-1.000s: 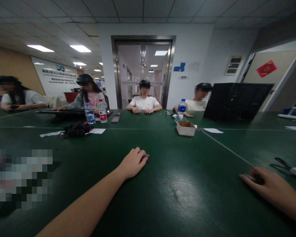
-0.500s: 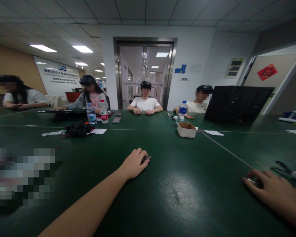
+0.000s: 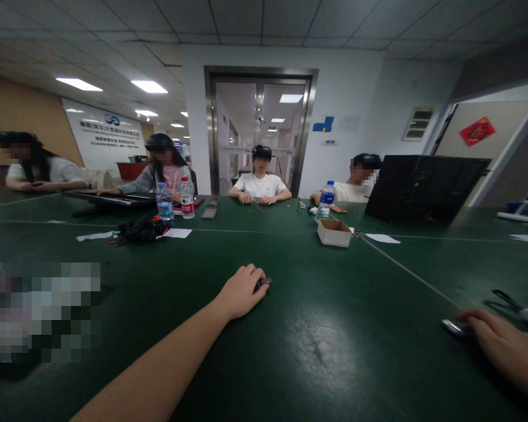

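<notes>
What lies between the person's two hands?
In the head view: green tabletop with a patch of glare, a dark object in the left hand's fingers, and a shiny metallic object by the right hand.

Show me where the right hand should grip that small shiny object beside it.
Probably across its long sides, coming from above: the shiny object looks narrow and lies low on the green table. Its left end is exposed, while the right hand is by the other.
</notes>
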The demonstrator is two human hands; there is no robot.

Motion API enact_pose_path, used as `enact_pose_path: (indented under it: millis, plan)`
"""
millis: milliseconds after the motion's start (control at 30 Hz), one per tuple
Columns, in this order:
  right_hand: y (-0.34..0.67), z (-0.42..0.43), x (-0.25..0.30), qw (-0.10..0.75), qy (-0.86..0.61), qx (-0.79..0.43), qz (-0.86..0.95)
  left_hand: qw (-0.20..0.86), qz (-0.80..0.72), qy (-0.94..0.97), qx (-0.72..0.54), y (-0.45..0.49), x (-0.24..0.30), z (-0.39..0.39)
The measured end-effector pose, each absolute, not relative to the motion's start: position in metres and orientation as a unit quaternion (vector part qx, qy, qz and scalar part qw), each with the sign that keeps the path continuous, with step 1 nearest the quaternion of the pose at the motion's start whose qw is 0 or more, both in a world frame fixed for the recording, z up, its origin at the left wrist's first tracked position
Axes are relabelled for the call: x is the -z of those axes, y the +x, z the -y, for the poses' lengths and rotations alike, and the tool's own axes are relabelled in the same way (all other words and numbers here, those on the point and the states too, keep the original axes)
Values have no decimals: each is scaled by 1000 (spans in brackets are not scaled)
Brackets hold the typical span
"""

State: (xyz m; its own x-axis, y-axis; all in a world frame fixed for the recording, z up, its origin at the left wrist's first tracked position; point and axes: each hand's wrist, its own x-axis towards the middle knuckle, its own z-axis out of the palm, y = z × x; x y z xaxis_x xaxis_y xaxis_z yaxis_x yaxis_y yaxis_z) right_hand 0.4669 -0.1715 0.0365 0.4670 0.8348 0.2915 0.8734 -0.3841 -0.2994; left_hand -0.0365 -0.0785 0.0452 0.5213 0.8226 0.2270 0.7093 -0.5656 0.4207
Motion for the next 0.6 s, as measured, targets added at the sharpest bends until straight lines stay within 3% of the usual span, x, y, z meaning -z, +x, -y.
enact_pose_path:
  millis: [100, 267, 367, 467, 600]
  plan:
    - [474, 171, -34, 225, -836, -7, 501, 153, -444, 858, -208, -37, -46, 79]
    - [443, 174, -52, 203, -827, 178, 494, 206, -447, 836, -242, -37, -44, 78]
    - [390, 168, -69, 264, -763, 206, 553, 281, -443, 794, -306, -32, -40, 70]
    - [323, 150, -72, 365, -685, 47, 628, 398, -444, 716, -364, -20, -35, 55]
    - [231, 111, -53, 396, -584, -362, 609, 499, -436, 591, -460, 4, -28, 36]
